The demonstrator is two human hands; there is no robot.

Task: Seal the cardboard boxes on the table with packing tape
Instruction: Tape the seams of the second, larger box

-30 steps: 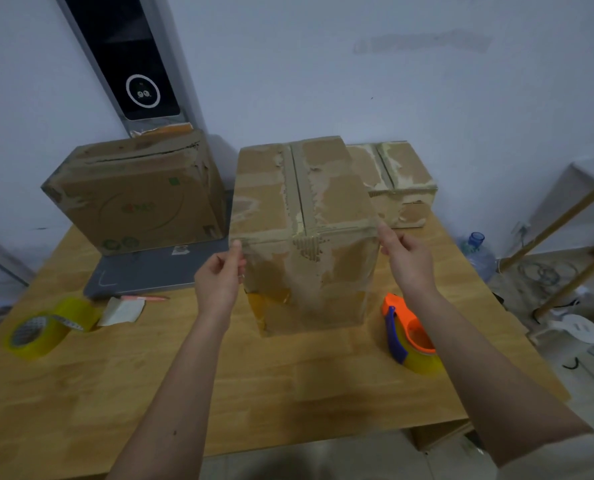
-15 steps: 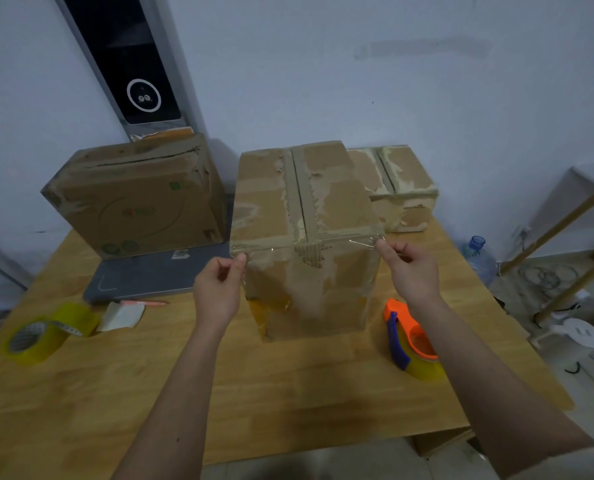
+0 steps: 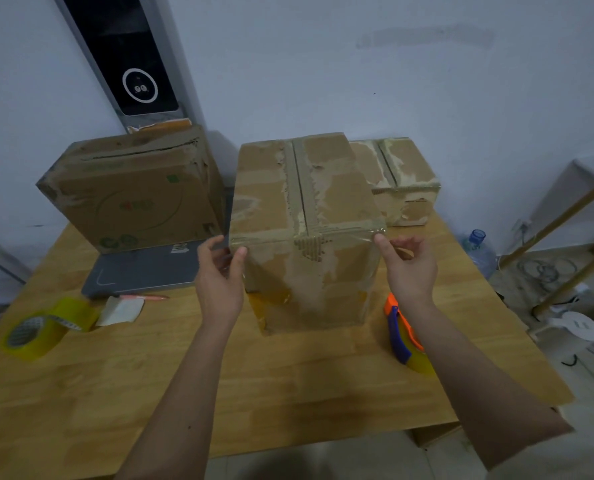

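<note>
Yellow tape roll: a loose roll of clear yellowish packing tape (image 3: 42,336) lies on its side near the table's left edge, apparently a spare parked out of the way.
Paper and pen: a small white paper scrap (image 3: 120,310) and a pink pen (image 3: 143,297) lie just right of the roll, in front of a flat grey slab (image 3: 143,268).
Left box: a large worn brown cardboard box (image 3: 129,190) rests on that slab against the wall, its top seam looking unsealed.
Left hand: the left hand (image 3: 219,271) pinches one end of a clear tape strip (image 3: 344,232) at the middle box's near left corner, thumb and fingers closed on it, probably to keep the strip taut.
Middle box: the tall scuffed brown cardboard box (image 3: 306,216) stands at the table's centre, flaps shut; the strip runs across its near top edge.
Right hand: the right hand (image 3: 409,265) pinches the strip's other end at the near right corner.
Dispenser: an orange and blue tape dispenser (image 3: 401,332) sits just right of the box, within easy reach.
Small box: a smaller taped cardboard box (image 3: 399,181) sits behind, by the wall.
Surface: a light wooden table (image 3: 288,393).
Room: pale blue wall with a dark upright panel (image 3: 125,57); a water bottle (image 3: 477,247) and cables on the floor at right.
</note>
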